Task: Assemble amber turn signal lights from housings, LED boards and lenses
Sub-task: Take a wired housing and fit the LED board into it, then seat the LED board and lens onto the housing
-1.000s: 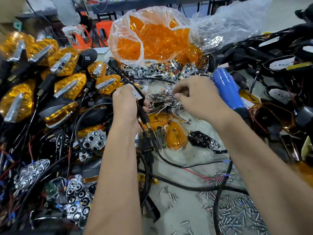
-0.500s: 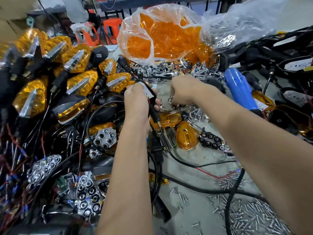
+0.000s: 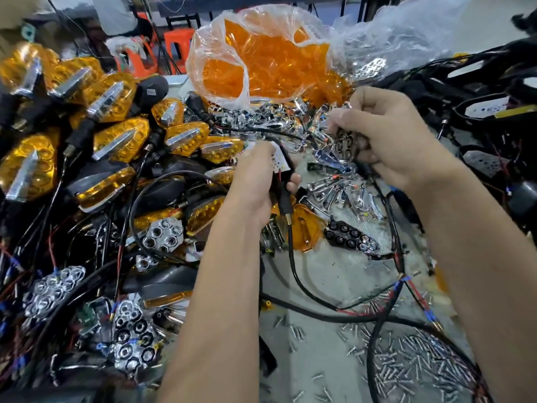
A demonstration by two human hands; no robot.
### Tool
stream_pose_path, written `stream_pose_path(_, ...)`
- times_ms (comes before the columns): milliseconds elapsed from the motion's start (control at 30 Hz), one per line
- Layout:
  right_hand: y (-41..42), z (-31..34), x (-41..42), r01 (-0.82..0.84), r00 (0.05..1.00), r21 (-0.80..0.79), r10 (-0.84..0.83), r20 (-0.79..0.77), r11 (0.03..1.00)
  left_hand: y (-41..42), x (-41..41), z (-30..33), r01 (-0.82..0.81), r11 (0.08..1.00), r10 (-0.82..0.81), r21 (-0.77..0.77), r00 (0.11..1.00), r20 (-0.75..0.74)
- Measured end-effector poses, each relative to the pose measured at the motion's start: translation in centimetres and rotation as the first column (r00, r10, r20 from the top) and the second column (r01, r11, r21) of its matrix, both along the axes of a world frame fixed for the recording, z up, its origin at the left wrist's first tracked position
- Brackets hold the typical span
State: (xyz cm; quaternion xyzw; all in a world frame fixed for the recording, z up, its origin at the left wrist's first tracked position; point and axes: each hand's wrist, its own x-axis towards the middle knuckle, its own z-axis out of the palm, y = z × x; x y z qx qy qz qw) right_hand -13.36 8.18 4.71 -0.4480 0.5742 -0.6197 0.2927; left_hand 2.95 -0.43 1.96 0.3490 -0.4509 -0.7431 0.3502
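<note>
Two bare forearms, no sleeves in view. No gloves, rings or watch on left hand [image 3: 255,181] or right hand [image 3: 389,135]. Short, plain fingernails on the visible fingers [image 3: 293,181].

No legible text or labels

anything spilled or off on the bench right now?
Loose screws lie scattered over the bench at lower right, not in any tray. Cables tangle across the parts. Nothing looks broken.
</note>
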Motion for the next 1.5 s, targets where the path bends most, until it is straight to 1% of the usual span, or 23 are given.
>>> stream_pose_path(67,0.7,-0.4,0.2,-0.154,0.981,-0.011,0.154,0.120,0.988,0.5,-0.3,0.0,0.075,0.996,-0.076,0.037,0.997,0.027)
stream_pose_path(133,1.0,-0.9,0.4,-0.278,0.928,-0.066,0.285,0.240,0.958,0.8,-0.6,-0.2,0.120,0.991,-0.124,0.061,0.991,0.057)
stream_pose_path(200,1.1,-1.4,0.5,-0.306,0.904,-0.106,0.324,0.280,0.946,0.9,-0.7,-0.2,0.125,0.989,-0.131,0.079,0.988,0.078)
stream_pose_path(267,0.8,-2.0,0.7,-0.241,0.934,-0.104,0.260,0.244,0.965,1.0,-0.7,-0.2,0.122,0.988,-0.130,0.093,0.989,0.077)
stream_pose_path(367,0.2,-2.7,1.6,-0.069,0.994,-0.110,0.078,0.079,0.992,1.2,-0.9,-0.2,0.120,0.988,-0.128,0.096,0.988,0.081)
stream_pose_path(433,-0.1,-3.0,2.0,-0.026,1.000,-0.114,0.026,0.002,0.993,1.3,-1.0,-0.2,0.147,0.984,-0.155,0.097,0.984,0.082)
stream_pose_path(567,-0.2,-3.2,2.0,-0.098,0.995,-0.079,0.095,-0.042,0.992,1.6,-0.8,0.1,0.239,0.966,-0.246,0.103,0.967,0.063)
stream_pose_path(633,-0.1,-3.3,1.9,-0.124,0.988,-0.061,0.117,-0.102,0.990,1.6,-0.6,0.1,0.266,0.957,-0.272,0.117,0.962,0.037)
stream_pose_path(833,0.0,-3.1,2.3,-0.126,0.969,-0.078,0.106,-0.223,0.989,1.8,-0.3,0.3,0.292,0.945,-0.297,0.146,0.955,0.009)
stream_pose_path(933,-0.1,-2.9,2.3,-0.173,0.944,-0.041,0.153,-0.293,0.984,1.8,-0.3,0.4,0.299,0.939,-0.303,0.169,0.953,-0.005)
stream_pose_path(1033,-0.3,-2.9,1.8,-0.210,0.936,0.023,0.208,-0.285,0.977,1.8,-0.3,0.4,0.286,0.933,-0.293,0.219,0.956,-0.001)
stream_pose_path(1167,-0.2,-3.1,1.5,-0.194,0.946,0.038,0.197,-0.256,0.980,1.8,-0.5,0.3,0.254,0.928,-0.265,0.275,0.964,0.005)
stream_pose_path(1267,-0.1,-3.3,1.6,-0.194,0.952,0.034,0.197,-0.234,0.980,1.9,-0.4,0.3,0.250,0.928,-0.257,0.276,0.966,-0.014)
stream_pose_path(1367,-0.3,-3.3,1.6,-0.186,0.949,0.027,0.186,-0.254,0.982,1.7,-0.4,0.2,0.251,0.930,-0.250,0.268,0.968,-0.035)
stream_pose_path(1500,-0.4,-3.4,1.7,-0.200,0.950,0.010,0.196,-0.242,0.980,1.4,-0.4,0.0,0.283,0.935,-0.277,0.214,0.959,-0.058)
